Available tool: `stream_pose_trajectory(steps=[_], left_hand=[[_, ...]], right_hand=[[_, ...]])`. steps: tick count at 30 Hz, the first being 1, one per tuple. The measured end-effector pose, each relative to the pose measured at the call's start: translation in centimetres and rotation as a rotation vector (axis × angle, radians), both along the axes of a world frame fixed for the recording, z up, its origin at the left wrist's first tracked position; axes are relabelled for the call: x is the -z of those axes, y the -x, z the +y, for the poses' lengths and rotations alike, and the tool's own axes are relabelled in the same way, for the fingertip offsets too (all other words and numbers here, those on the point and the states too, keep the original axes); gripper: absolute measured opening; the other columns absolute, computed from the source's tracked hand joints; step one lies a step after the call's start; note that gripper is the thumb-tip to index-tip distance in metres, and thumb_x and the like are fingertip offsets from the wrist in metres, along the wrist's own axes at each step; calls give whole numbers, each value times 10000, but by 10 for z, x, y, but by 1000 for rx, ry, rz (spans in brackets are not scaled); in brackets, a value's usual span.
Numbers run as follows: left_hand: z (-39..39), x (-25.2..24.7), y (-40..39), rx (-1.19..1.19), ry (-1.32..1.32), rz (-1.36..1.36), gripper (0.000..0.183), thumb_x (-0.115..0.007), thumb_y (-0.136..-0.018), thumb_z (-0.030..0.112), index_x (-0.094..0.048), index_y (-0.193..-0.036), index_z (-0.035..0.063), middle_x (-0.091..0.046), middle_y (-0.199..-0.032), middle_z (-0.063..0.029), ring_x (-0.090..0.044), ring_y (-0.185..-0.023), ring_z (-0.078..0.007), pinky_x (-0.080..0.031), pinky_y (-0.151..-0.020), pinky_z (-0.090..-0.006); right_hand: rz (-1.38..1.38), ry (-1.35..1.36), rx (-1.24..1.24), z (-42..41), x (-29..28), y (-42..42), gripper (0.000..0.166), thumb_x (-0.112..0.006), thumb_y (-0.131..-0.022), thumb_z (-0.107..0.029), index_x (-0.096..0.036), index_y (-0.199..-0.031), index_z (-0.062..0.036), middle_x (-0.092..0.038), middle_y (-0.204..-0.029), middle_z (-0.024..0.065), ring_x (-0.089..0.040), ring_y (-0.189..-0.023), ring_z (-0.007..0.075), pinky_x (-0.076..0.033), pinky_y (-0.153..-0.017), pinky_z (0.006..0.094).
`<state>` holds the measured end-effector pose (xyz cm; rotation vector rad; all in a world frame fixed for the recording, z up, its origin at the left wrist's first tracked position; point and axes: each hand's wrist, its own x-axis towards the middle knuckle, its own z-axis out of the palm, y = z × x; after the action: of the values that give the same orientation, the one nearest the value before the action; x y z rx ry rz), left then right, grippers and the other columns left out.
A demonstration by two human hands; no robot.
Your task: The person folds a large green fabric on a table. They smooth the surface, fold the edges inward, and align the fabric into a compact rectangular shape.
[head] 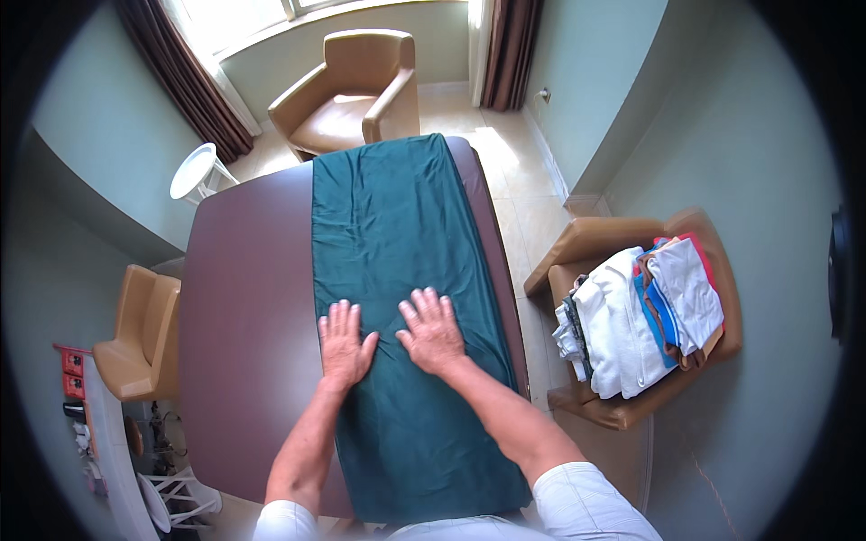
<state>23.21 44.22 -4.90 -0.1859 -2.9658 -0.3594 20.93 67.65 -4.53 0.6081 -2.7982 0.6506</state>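
Note:
A long dark green cloth [406,223], smooth and slightly creased, lies lengthwise over the right part of a dark reddish-brown table [247,324]. Its near end reaches the table edge before my body. Flat on the cloth, close to its left edge, rests my left hand [346,348] with the thumb apart. My right hand [431,331] lies palm down a little to the right, fingers slightly spread. Neither hand grips anything, and there is a small gap between them.
A tan armchair [385,67] faces the far table end. Folded clothes [622,318] are stacked on another tan armchair [727,297] at the right. To the left are a tan chair [125,358] and a small round white table [193,169]. A white folding stool lies lower left.

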Motion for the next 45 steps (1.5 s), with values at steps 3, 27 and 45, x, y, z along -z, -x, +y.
stream_pose_trajectory(steps=[3,27,45], left_hand=[[-36,8,-10,-113,2,-82,850,-659,-1027,501,-385,-1663,8,-279,-1767,-259,-200,-1661,-426,-119,-1344,-590],[-57,10,323,-44,184,-10,905,-470,-1085,669,-365,-1679,-6,-277,-1778,-244,-206,-1675,-370,-161,-1350,-539],[-55,-18,364,300,78,187,651,-553,-1110,499,-489,-1625,106,-430,-1713,-187,-319,-1632,-368,-221,-1335,-557]], right_hand=[[-8,-48,147,48,6,26,662,-683,-1019,-457,-573,-1550,-78,-470,-1656,213,-362,-1579,424,-246,-1306,593],[86,-161,143,44,23,320,654,-601,-1070,-483,-551,-1577,-71,-460,-1667,226,-360,-1590,413,-246,-1326,542],[317,-158,-127,8,14,383,522,-632,-1057,-378,-626,-1506,-111,-593,-1549,190,-477,-1497,395,-317,-1260,574]])
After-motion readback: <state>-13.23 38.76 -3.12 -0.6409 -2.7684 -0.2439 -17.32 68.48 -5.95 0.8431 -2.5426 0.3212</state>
